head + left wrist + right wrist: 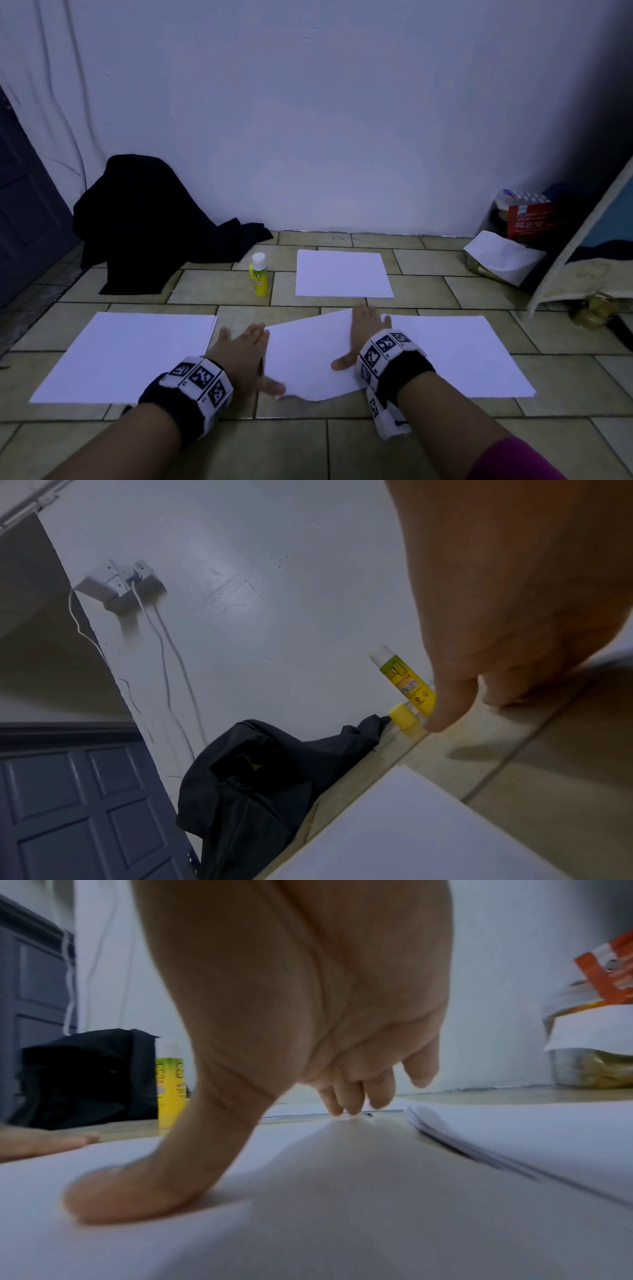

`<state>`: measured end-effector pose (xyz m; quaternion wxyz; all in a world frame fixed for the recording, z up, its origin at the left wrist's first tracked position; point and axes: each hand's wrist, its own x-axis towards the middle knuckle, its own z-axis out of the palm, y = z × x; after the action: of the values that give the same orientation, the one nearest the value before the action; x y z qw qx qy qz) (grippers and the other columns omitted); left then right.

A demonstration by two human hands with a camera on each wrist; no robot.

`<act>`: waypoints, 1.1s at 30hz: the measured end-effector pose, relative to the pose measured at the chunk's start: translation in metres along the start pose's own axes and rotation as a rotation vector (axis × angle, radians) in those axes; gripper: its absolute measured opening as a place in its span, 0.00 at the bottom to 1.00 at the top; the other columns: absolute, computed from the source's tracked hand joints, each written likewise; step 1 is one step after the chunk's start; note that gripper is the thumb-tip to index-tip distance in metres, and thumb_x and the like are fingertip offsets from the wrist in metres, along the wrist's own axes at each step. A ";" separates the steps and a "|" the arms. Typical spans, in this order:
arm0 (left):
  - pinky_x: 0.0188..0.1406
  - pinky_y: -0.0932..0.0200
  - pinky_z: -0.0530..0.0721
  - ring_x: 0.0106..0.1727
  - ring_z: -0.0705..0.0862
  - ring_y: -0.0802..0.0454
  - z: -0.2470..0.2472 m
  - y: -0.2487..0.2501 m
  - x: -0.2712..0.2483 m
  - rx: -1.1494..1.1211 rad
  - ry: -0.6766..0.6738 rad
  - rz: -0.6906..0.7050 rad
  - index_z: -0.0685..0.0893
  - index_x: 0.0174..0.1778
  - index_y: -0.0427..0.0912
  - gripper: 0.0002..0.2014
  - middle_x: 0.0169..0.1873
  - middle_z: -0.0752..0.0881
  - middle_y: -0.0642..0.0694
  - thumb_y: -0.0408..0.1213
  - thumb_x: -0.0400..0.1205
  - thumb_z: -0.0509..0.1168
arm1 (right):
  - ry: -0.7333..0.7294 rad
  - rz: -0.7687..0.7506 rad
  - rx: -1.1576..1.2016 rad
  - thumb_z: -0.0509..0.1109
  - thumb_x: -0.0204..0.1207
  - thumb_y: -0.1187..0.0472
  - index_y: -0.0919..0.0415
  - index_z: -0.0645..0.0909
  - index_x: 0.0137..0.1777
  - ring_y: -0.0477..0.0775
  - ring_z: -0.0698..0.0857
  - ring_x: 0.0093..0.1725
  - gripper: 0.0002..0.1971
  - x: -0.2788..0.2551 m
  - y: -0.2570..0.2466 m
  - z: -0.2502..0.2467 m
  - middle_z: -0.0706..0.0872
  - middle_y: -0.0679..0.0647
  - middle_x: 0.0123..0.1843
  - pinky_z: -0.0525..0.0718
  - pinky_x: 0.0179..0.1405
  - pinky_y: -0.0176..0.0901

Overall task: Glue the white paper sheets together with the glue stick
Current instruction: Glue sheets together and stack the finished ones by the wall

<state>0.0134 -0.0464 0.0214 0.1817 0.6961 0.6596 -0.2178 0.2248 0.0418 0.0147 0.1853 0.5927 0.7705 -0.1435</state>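
1. Between the two near stacks, at 6 o'clock on the tiled floor [308, 442], one loose sheet [308, 356] lay skewed, its near edge buckled up off the tiles.
2. Right hand [364, 334] was flat on the sheet's 2 o'clock corner: fingers straight, thumb splayed and pressing down, nothing gripped. Right wrist view confirmed fingertips [349, 1107] and thumb on paper.
3. Left hand [245, 356] sat at the sheet's 9 o'clock edge, fingers extended and relaxed. Thumb touched the near corner, gripping nothing that I could see. Left wrist view showed the fingers [452, 702] loose over bare tile.
4. Glue stick [259, 274] stood upright at 11 o'clock, well apart from both hands. In the left wrist view a yellow cap [404, 719] sat just beside it, so it was probably already uncapped.
5. Other paper: left stack [130, 353] at 9 o'clock, right stack [459, 353] at 3 o'clock, far stack [342, 274] at 12 o'clock.
6. Likely step in hand: squaring and flattening the loose sheet. Whether it had glue on it, I couldn't tell.
7. To do it well:
   - rotate the sheet square first, with both palms flat;
   - smooth from centre outward towards 6 o'clock to kill the buckle;
   - keep it off the right stack, whose edge it touched, so glue wouldn't catch a stray sheet.
8. Risk: pushing on the lifted edge would likely crease it.
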 end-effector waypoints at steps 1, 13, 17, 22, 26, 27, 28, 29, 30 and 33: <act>0.81 0.34 0.41 0.85 0.42 0.50 -0.006 -0.001 -0.001 0.015 0.028 -0.004 0.46 0.85 0.37 0.49 0.85 0.44 0.44 0.69 0.79 0.53 | 0.019 0.007 -0.039 0.75 0.63 0.33 0.67 0.37 0.83 0.61 0.40 0.84 0.65 -0.003 -0.005 -0.002 0.39 0.63 0.85 0.45 0.81 0.63; 0.61 0.53 0.79 0.64 0.80 0.44 -0.008 0.021 0.002 -0.007 0.273 0.103 0.79 0.67 0.43 0.17 0.64 0.81 0.44 0.43 0.83 0.62 | 0.085 -0.044 0.014 0.65 0.80 0.58 0.62 0.66 0.74 0.64 0.66 0.73 0.23 -0.021 -0.063 -0.004 0.69 0.65 0.73 0.67 0.70 0.51; 0.56 0.60 0.77 0.59 0.83 0.49 -0.011 0.015 -0.003 -0.047 0.296 0.090 0.84 0.60 0.48 0.15 0.59 0.85 0.48 0.48 0.78 0.69 | 0.051 -0.164 0.163 0.71 0.75 0.47 0.57 0.64 0.74 0.63 0.65 0.73 0.32 -0.024 -0.080 0.007 0.67 0.60 0.72 0.70 0.69 0.58; 0.80 0.49 0.61 0.84 0.53 0.45 0.001 0.008 0.003 -0.157 0.235 0.070 0.56 0.82 0.37 0.44 0.83 0.54 0.40 0.52 0.77 0.71 | 0.037 -0.289 0.165 0.76 0.72 0.53 0.57 0.59 0.80 0.57 0.56 0.81 0.40 -0.017 -0.094 0.017 0.60 0.53 0.80 0.64 0.74 0.69; 0.83 0.46 0.46 0.84 0.36 0.42 0.003 0.005 0.008 -0.083 0.029 0.065 0.36 0.83 0.30 0.50 0.83 0.36 0.35 0.56 0.83 0.62 | -0.055 -0.379 0.078 0.72 0.77 0.55 0.57 0.44 0.85 0.52 0.45 0.85 0.46 -0.011 -0.095 0.014 0.44 0.51 0.86 0.50 0.80 0.67; 0.83 0.48 0.46 0.84 0.36 0.42 0.003 0.005 0.008 -0.084 0.021 0.057 0.35 0.82 0.30 0.50 0.83 0.36 0.35 0.56 0.83 0.62 | -0.065 -0.386 0.048 0.71 0.77 0.53 0.57 0.42 0.85 0.51 0.44 0.85 0.46 -0.010 -0.092 0.012 0.43 0.51 0.86 0.48 0.81 0.67; 0.83 0.49 0.46 0.85 0.36 0.43 0.002 0.005 0.007 -0.082 0.023 0.050 0.35 0.82 0.30 0.50 0.83 0.35 0.35 0.57 0.83 0.61 | -0.071 -0.383 0.032 0.71 0.77 0.49 0.57 0.41 0.85 0.51 0.44 0.85 0.47 -0.009 -0.088 0.011 0.42 0.50 0.86 0.47 0.81 0.66; 0.83 0.49 0.47 0.85 0.37 0.43 0.003 0.005 0.007 -0.077 0.024 0.045 0.35 0.82 0.30 0.50 0.83 0.35 0.35 0.57 0.83 0.61 | -0.068 -0.368 0.036 0.71 0.76 0.46 0.56 0.41 0.85 0.50 0.45 0.85 0.48 -0.007 -0.082 0.009 0.42 0.49 0.86 0.46 0.81 0.66; 0.83 0.49 0.48 0.85 0.37 0.44 0.003 0.004 0.007 -0.072 0.021 0.043 0.35 0.82 0.31 0.50 0.83 0.35 0.36 0.57 0.83 0.61 | -0.060 -0.340 0.054 0.71 0.75 0.43 0.54 0.41 0.85 0.50 0.47 0.85 0.50 -0.005 -0.074 0.008 0.42 0.49 0.86 0.45 0.81 0.65; 0.84 0.48 0.48 0.85 0.37 0.45 0.005 0.003 0.008 -0.070 0.032 0.056 0.35 0.83 0.31 0.50 0.83 0.35 0.37 0.58 0.83 0.61 | -0.048 -0.232 0.094 0.71 0.72 0.38 0.54 0.42 0.85 0.54 0.52 0.84 0.52 0.005 -0.047 0.001 0.45 0.50 0.86 0.44 0.81 0.65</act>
<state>0.0159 -0.0424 0.0133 0.2015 0.7109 0.6498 -0.1783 0.1783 0.0337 0.0115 0.1576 0.5042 0.8217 -0.2141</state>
